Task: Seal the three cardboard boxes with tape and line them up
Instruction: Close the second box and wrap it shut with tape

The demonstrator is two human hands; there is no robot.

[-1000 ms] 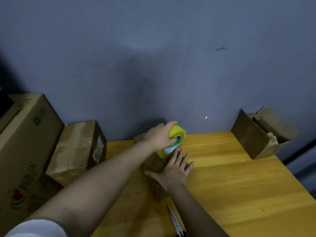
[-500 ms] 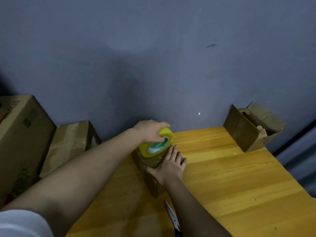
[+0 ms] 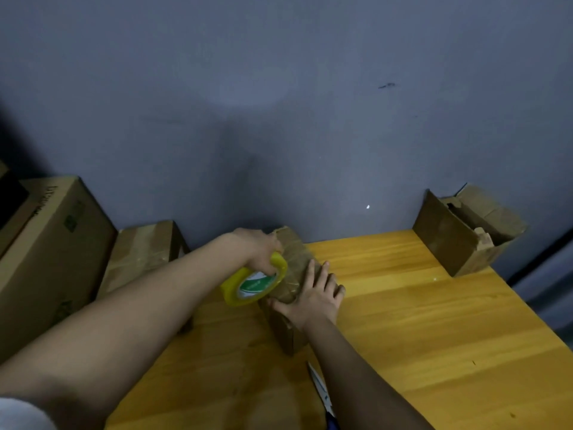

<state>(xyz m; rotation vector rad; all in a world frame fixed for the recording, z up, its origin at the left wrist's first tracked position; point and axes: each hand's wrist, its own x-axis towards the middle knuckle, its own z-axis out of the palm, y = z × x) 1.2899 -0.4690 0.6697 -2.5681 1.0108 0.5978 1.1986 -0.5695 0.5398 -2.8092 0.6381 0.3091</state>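
Grey wall [image 3: 279,103] fills the upper half of the frame. Wooden table [image 3: 418,321] runs from centre to lower right.

Big carton [image 3: 46,259] at left edge, printed side up. Taped box [image 3: 139,252] just right of it, against the wall. Open box [image 3: 459,234] at the table's far right corner, flaps loose, well apart from the hands.

Centre of frame: small box [image 3: 291,252] on the table, far end against the wall, clear tape shining across its top.

Left hand [image 3: 260,249] grips the yellow tape roll [image 3: 254,282], fingers curled over its rim; roll is tilted, sits at the box's left top edge. Right hand [image 3: 313,293] lies flat on the box top near its right edge, fingers straight and spread, pressing down.

Scissors [image 3: 322,395] on the table at bottom centre, blade pointing toward the box, handles partly hidden by the right forearm.
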